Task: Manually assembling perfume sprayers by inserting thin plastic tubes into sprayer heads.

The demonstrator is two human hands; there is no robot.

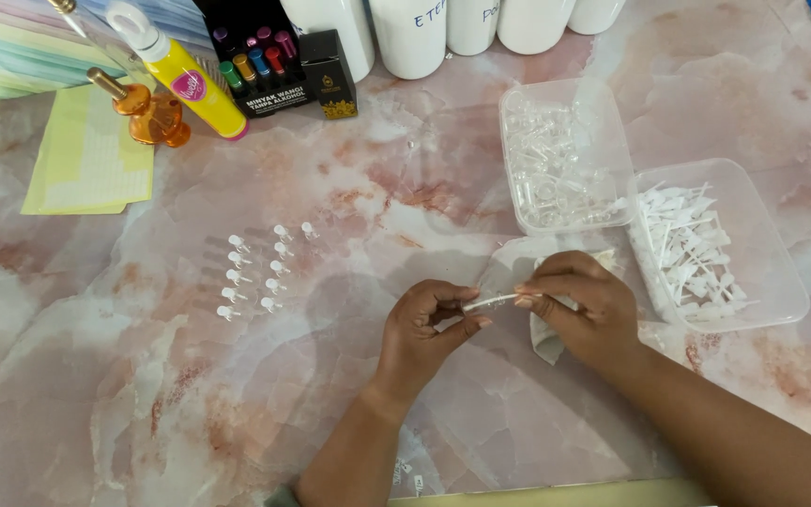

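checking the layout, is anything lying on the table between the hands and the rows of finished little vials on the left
Nothing visible: between the left hand, which shares a thin white tube with the right hand, and the rows of small vials lies only bare marble table.

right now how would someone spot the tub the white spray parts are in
Start at the pink marbled table and look right of the right hand. Two clear plastic tubs sit there. It is the nearer tub, filled with white spray parts, while the farther tub holds clear pieces.

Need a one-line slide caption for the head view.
Both hands, left and right, hold a thin white tube over a marble table, beside rows of small vials and two clear tubs.
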